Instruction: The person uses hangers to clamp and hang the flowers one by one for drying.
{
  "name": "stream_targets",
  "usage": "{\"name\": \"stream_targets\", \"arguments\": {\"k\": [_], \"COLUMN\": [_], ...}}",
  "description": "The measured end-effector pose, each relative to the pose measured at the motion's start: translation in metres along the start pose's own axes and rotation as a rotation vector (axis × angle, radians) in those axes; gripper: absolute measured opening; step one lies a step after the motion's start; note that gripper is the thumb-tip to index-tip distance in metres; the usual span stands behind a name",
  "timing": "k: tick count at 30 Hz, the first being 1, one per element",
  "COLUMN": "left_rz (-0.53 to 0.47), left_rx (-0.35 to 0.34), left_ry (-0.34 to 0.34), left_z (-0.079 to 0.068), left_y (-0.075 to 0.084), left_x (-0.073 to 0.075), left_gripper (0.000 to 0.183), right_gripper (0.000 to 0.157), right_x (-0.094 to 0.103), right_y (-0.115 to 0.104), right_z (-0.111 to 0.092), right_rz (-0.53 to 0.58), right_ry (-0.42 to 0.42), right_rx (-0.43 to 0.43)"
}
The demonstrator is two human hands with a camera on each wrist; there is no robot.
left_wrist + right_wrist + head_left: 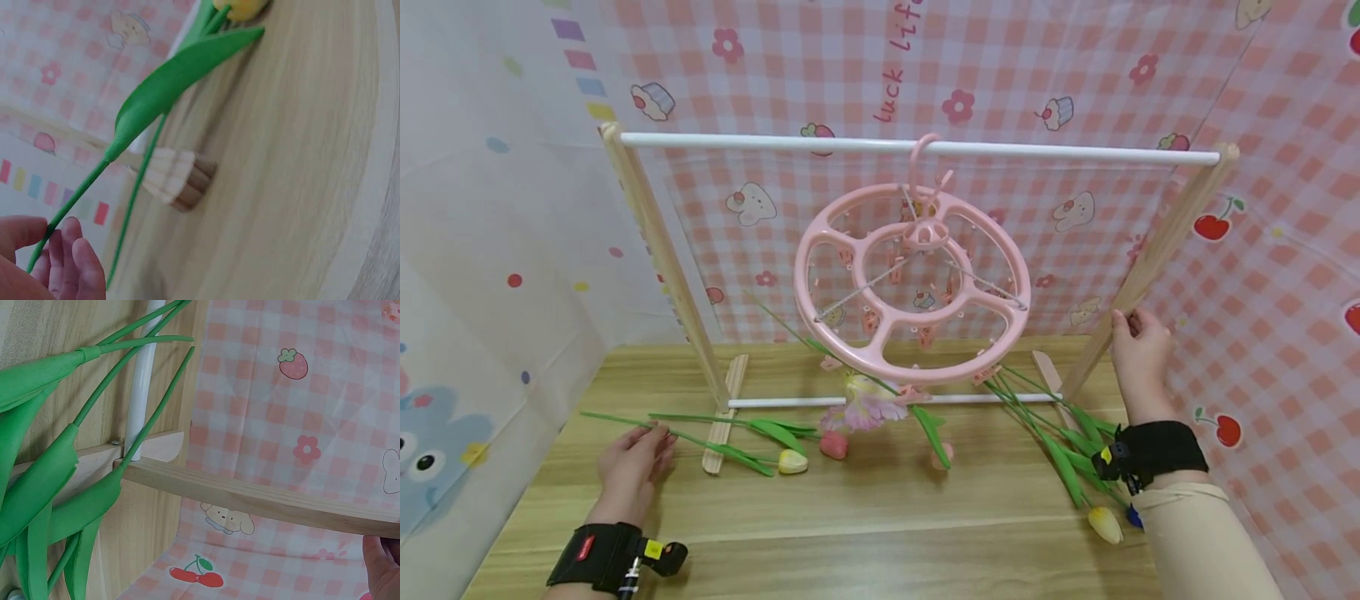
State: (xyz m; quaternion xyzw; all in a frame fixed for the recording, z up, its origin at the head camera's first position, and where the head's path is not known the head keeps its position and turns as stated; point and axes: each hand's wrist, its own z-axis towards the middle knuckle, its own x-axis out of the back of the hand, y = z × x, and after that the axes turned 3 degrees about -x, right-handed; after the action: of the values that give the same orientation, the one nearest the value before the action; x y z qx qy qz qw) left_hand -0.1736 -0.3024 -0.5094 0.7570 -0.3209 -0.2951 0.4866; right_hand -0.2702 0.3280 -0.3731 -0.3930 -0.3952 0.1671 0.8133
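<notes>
My left hand is low over the table's left side and pinches the green stem of an artificial yellow tulip between thumb and fingers. Beside it lies a pink tulip, its stem running nearly parallel. On the right, my right hand grips the wooden post of a drying rack partway up; in the right wrist view its thumb is against the post's edge. A round pink clip hanger hangs by its hook from the rack's white top bar.
Below the hanger are a pale purple flower and a drooping pink tulip. More stems lie by the right foot, with a yellow bloom and a blue bloom. A white lower bar joins the rack's feet. Printed cloth stands behind.
</notes>
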Motion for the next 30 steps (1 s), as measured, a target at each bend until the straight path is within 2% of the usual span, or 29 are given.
{"name": "stream_targets", "arguments": {"k": [4, 8, 11, 13, 15, 18, 20, 22, 24, 26, 29, 30], "left_rz": [-0.054, -0.102, -0.135, -0.141, -0.148, -0.157, -0.166, -0.201, -0.213, -0.231, -0.236, -0.26], "left_rx": [-0.044, -0.076, -0.147, -0.216, -0.275, -0.365, -0.399, -0.427, -0.433, -0.456, -0.5, -0.519], "left_ry": [-0.058, -0.057, -0.039, -0.036, -0.03, -0.036, -0.041, -0.046, -0.028, -0.021, -0.016, -0.032], "left_z": [0.011, 0.028, 0.04, 0.038, 0.026, -0.007, -0.031, -0.048, -0.058, -0.063, -0.065, -0.065], "left_y": [-0.008, -0.02, -0.031, -0.032, -0.026, -0.006, 0.009, 0.02, 0.029, 0.032, 0.032, 0.032], "left_x": [0.007, 0.011, 0.012, 0.009, 0.003, -0.01, -0.019, -0.026, -0.032, -0.035, -0.038, -0.037], "left_gripper": [0.043, 0.048, 0.051, 0.051, 0.046, 0.036, 0.028, 0.021, 0.018, 0.015, 0.013, 0.012], "right_gripper": [0.04, 0.04, 0.039, 0.039, 0.039, 0.039, 0.039, 0.039, 0.038, 0.038, 0.038, 0.038], "right_x": [0.0, 0.0, 0.0, 0.0, -0.001, -0.001, -0.001, -0.001, -0.001, -0.001, 0.0, -0.001], "right_y": [0.0, 0.001, 0.002, 0.002, 0.002, 0.002, 0.002, 0.001, 0.001, 0.001, 0.002, 0.002], "right_z": [-0.001, 0.0, 0.0, 0.0, 0.0, 0.001, 0.001, 0.001, 0.001, 0.0, 0.0, 0.0], "right_rz": [0.002, 0.005, 0.011, 0.014, 0.016, 0.015, 0.01, 0.007, 0.007, 0.009, 0.012, 0.011], "right_ry": [0.006, 0.001, 0.002, 0.004, 0.008, 0.007, 0.007, 0.01, 0.014, 0.017, 0.015, 0.014], "right_rx": [0.01, 0.012, 0.01, 0.006, 0.003, -0.004, -0.001, 0.004, 0.01, 0.015, 0.019, 0.021]}}
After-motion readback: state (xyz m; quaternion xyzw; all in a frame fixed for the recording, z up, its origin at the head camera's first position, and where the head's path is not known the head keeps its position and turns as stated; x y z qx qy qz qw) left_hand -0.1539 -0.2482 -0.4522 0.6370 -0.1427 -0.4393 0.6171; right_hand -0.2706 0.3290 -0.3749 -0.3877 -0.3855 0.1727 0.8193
